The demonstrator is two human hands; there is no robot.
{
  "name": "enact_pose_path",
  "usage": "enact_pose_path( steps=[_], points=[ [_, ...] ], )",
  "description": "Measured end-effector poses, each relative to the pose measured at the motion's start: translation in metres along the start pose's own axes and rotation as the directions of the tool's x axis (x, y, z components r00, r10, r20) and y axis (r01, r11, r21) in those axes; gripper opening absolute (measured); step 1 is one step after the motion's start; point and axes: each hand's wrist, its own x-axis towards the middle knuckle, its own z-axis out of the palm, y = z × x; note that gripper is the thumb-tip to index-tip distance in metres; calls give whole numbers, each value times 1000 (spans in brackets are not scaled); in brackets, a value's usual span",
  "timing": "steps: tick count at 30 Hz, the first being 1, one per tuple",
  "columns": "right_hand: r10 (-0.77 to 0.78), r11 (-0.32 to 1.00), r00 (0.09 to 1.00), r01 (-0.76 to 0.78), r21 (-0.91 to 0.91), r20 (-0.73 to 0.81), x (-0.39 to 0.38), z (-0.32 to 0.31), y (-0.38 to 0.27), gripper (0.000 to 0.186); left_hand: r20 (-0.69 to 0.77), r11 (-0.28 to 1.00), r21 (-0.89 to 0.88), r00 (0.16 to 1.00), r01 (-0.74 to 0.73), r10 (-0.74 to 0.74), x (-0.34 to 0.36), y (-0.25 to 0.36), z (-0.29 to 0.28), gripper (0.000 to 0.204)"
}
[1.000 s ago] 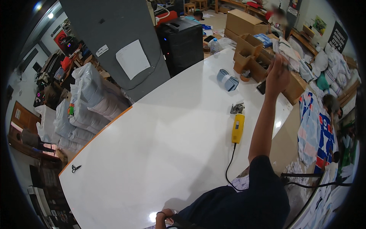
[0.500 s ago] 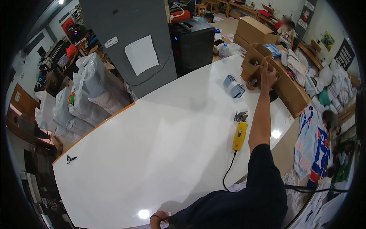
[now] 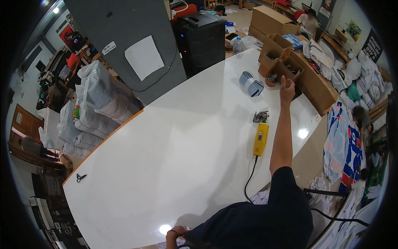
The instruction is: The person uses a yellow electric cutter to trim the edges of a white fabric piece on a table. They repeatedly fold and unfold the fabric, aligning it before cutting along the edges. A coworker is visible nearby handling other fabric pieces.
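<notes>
My right hand (image 3: 287, 90) is stretched over the far right of the white table (image 3: 166, 149), just in front of small open cardboard boxes (image 3: 273, 62). Its fingers are curled; what they hold, if anything, is too small to make out. Beside it stands a small brown pot (image 3: 270, 82), and a grey-blue folded bundle with a pale band (image 3: 251, 84) lies to its left. Nearer me rests a yellow handheld rotary cutter (image 3: 260, 139) with a round metal head and black cord. My left hand (image 3: 177, 232) is at the table's near edge, fingers curled and partly hidden.
Black scissors (image 3: 81, 177) lie at the table's left end. Stuffed white sacks (image 3: 103, 91) stand beyond the left edge, next to a grey pillar (image 3: 128, 25). A long cardboard box (image 3: 317, 85) borders the right end; a clear bottle (image 3: 238, 45) stands at the far edge.
My right hand has drawn back from the small cardboard boxes toward me. The view has shifted slightly. My left hand stays at the near edge, and the cutter has not moved.
</notes>
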Motion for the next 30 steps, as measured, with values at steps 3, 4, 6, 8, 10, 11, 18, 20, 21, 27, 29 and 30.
enact_pose_path(
  steps=[3,4,6,8,10,11,18,20,21,27,29,30],
  points=[
    [-60,993,983,76,-92,171,-12,11,26,59,3,1000,11,1000,1,-1,0,6,-3,73],
    [-41,990,964,75,-120,264,-22,18,27,56,-4,1000,10,1000,3,-3,0,8,-3,73],
    [-9,982,888,96,-165,459,-47,43,26,50,-33,1000,12,999,-6,7,2,8,4,74],
    [-244,916,764,385,-118,598,-54,75,34,45,-120,993,6,986,-115,115,32,-14,20,76],
    [-500,775,575,631,39,648,-44,113,51,38,-36,992,-100,996,-80,77,21,-3,14,79],
    [-564,726,588,687,9,580,-38,119,61,40,117,980,-199,993,10,14,13,6,-6,81],
    [-328,765,700,591,-255,635,6,186,80,94,36,967,-249,997,-52,62,-4,8,-12,94],
    [-175,657,731,586,-474,660,-15,199,75,97,25,957,-290,999,-13,22,-13,11,3,97],
    [-118,590,754,577,-564,647,-27,199,65,93,27,956,-295,1000,7,1,-18,10,6,99],
    [156,385,669,636,-669,726,-132,155,-8,79,36,942,-334,999,15,-3,-16,11,13,109],
    [90,559,657,588,-584,748,-164,138,7,76,64,947,-322,998,10,12,-21,12,-1,113],
    [24,592,689,574,-566,725,-188,128,16,77,76,948,-317,997,17,7,-20,14,-4,113]
  ],
)
